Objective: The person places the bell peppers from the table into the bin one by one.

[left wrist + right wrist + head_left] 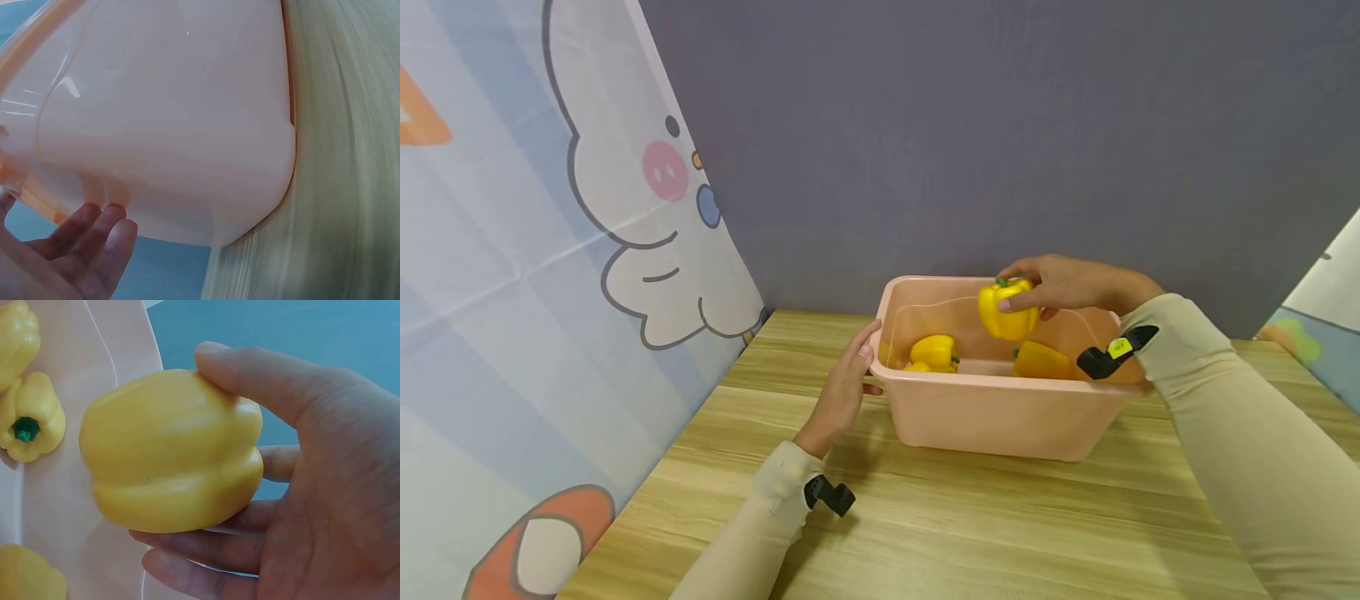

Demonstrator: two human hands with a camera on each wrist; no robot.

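At the far left hangs a cartoon-printed curtain (550, 250), bearing on the edge of the wooden table (925, 517). The left hand (842, 392) lies flat against the left end wall of the pink tub (992, 412), fingers straight and relaxed, gripping nothing; the left wrist view confirms the fingertips (103, 219) touching the wall near its lower curve. Inside the tub, two yellow peppers rest on the floor: one to the left (934, 352), stem end showing green in the right wrist view (28, 422), and one to the right (1041, 360). Above the tub's interior, just inside its far rim, the right hand (1067, 283) holds a third yellow pepper (1006, 310), thumb and fingers curled round it; the pepper is clear of the tub floor and of the other two. Judgement: whichever way the pepper travels, the grip should stay round its broad shoulders, the path should avoid the rim, and the left hand should continue to brace the tub against sliding. The held pepper (172, 453) appears glossy, uniformly yellow, lobed with a distinct crease, unblemished; its skin looks smooth and may slip under a light hold.
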